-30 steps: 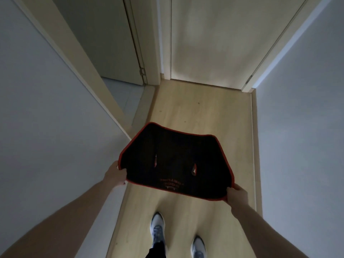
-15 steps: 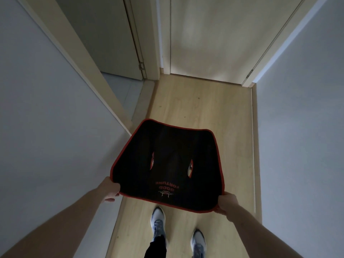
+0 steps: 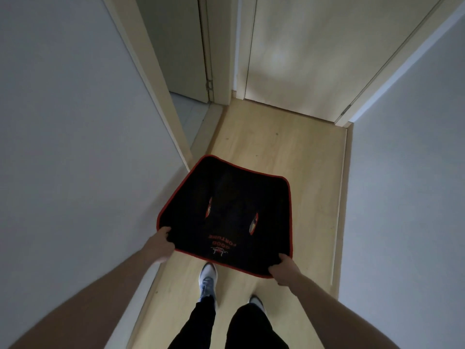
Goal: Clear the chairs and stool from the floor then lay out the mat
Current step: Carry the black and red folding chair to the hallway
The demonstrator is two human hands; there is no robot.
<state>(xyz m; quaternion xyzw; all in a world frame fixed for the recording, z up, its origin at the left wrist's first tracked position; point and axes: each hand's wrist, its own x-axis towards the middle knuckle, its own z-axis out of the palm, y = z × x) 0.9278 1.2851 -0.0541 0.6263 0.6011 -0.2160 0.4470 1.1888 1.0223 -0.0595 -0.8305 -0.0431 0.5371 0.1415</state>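
The black fabric mat with red trim [image 3: 227,217] has sunk lower, its far edge toward twelve o'clock. Left hand [image 3: 161,244] and right hand [image 3: 285,269] fingers pinch its near corners above the wooden floor [image 3: 276,144]; laying seems imminent.

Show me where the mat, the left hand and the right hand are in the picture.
mat [image 3: 226,212]: head view, on its black middle.
left hand [image 3: 161,244]: head view, on the back of the hand gripping the near left corner.
right hand [image 3: 285,270]: head view, on the knuckles gripping the near right corner.
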